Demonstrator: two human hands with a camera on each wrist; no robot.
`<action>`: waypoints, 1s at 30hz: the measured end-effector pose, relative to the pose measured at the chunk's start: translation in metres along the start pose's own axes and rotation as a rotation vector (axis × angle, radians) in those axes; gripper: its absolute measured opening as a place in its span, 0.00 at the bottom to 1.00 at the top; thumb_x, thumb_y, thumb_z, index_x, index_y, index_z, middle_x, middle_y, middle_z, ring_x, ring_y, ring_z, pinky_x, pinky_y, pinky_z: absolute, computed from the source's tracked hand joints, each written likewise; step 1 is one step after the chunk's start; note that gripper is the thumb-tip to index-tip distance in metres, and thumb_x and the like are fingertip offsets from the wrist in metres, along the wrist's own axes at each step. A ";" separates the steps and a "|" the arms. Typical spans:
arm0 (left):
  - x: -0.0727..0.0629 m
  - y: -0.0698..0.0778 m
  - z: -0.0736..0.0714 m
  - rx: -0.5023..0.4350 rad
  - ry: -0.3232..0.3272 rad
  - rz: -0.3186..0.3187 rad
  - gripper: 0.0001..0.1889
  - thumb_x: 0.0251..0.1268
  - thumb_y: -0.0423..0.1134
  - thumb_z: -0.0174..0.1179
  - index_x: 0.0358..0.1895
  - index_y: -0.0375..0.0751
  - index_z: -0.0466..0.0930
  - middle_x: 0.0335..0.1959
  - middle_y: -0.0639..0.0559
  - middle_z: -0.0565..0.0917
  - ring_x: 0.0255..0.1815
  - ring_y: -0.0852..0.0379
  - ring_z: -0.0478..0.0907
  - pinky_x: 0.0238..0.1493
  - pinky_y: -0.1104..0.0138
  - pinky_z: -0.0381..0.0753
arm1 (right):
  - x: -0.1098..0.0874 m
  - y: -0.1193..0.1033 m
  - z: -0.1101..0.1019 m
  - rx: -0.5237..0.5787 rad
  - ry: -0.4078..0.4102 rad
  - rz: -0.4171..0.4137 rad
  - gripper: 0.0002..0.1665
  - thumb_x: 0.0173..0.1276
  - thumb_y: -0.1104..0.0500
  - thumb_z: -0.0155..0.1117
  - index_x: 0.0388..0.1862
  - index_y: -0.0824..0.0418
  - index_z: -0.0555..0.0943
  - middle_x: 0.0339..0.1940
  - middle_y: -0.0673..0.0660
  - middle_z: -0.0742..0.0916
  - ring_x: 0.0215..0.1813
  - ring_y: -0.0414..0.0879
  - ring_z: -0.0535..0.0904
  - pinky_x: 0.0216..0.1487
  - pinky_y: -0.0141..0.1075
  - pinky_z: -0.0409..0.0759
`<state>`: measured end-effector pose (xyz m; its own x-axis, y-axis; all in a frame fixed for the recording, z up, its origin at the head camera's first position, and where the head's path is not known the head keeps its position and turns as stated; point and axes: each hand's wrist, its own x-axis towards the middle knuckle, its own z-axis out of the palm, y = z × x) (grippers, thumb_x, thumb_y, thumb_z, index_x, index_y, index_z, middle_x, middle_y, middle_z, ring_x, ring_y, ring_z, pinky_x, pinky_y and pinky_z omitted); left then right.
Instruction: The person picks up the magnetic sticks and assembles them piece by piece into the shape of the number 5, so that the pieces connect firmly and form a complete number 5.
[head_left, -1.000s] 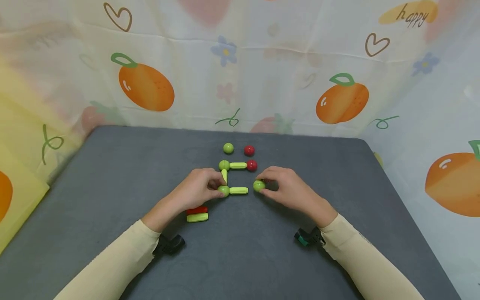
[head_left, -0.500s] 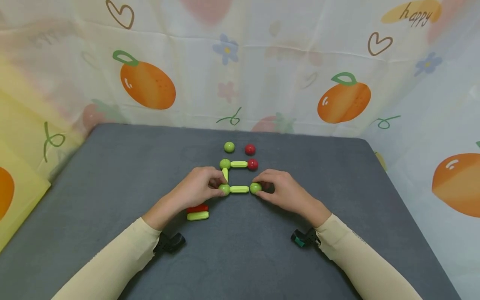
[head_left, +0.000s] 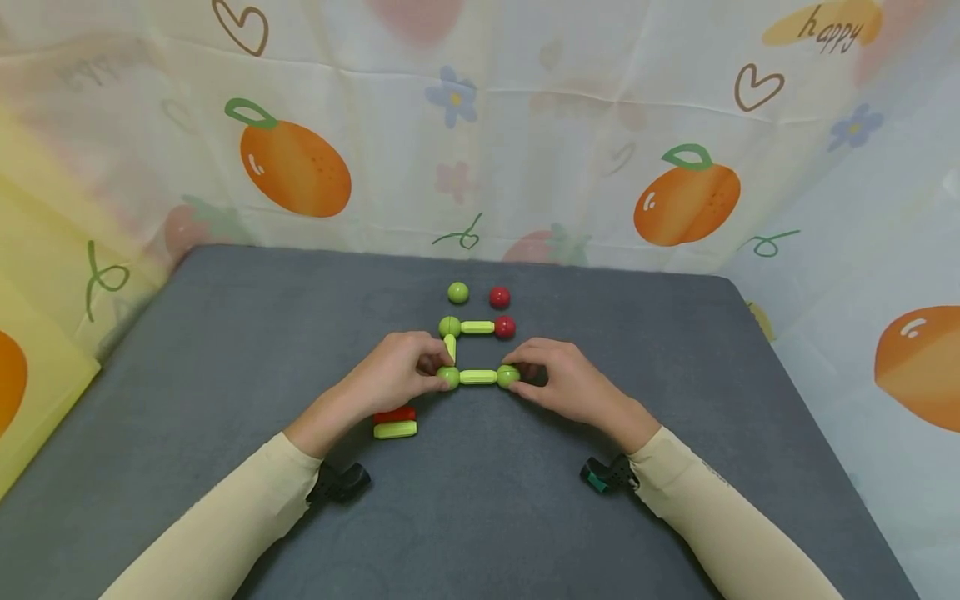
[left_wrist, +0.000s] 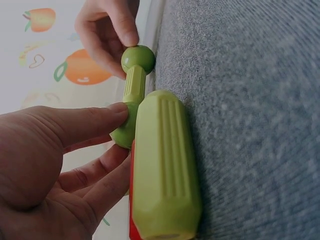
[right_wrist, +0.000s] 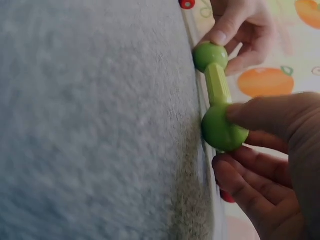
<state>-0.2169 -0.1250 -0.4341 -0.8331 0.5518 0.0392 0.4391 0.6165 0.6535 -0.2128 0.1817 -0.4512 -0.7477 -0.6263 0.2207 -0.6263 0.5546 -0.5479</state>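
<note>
Left ball point(head_left: 449, 379) pinched by left hand point(head_left: 405, 367); right ball point(head_left: 507, 377) pinched by right hand point(head_left: 566, 375); rod point(head_left: 477, 377) held between, both balls touched.

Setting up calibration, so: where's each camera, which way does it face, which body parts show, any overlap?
Head: worn on the head, facing forward and down at table and printed cloth; left hand, right hand and sleeves show.
Left wrist: on that wrist, facing past the left hand toward the other; loose rod nearest, both hands show.
Right wrist: on that wrist, facing past the right hand toward the other; both hands show.
Shared: both wrist views catch the two held green balls and joined rod between, from opposite ends.
</note>
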 end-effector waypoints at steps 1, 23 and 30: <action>0.000 0.000 0.000 -0.001 0.000 -0.004 0.10 0.64 0.36 0.81 0.45 0.47 0.91 0.41 0.58 0.86 0.41 0.60 0.86 0.45 0.60 0.87 | 0.000 0.001 0.000 0.018 0.002 0.004 0.18 0.71 0.61 0.80 0.59 0.56 0.90 0.51 0.46 0.89 0.46 0.41 0.85 0.48 0.39 0.86; -0.067 -0.017 -0.028 0.014 -0.041 -0.006 0.09 0.71 0.32 0.74 0.50 0.46 0.93 0.40 0.63 0.86 0.38 0.63 0.81 0.41 0.62 0.83 | -0.008 0.014 0.001 0.178 0.034 0.064 0.20 0.74 0.63 0.77 0.63 0.56 0.90 0.55 0.46 0.90 0.49 0.39 0.86 0.53 0.39 0.87; -0.071 -0.025 -0.031 0.006 -0.082 -0.040 0.11 0.70 0.30 0.73 0.51 0.45 0.92 0.38 0.61 0.86 0.35 0.63 0.81 0.38 0.63 0.83 | -0.002 0.011 0.006 0.194 0.021 0.050 0.18 0.74 0.63 0.77 0.61 0.55 0.90 0.54 0.46 0.90 0.49 0.39 0.86 0.53 0.39 0.88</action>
<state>-0.1792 -0.1964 -0.4297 -0.8196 0.5708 -0.0485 0.4087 0.6421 0.6486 -0.2165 0.1860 -0.4620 -0.7821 -0.5884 0.2051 -0.5360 0.4674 -0.7031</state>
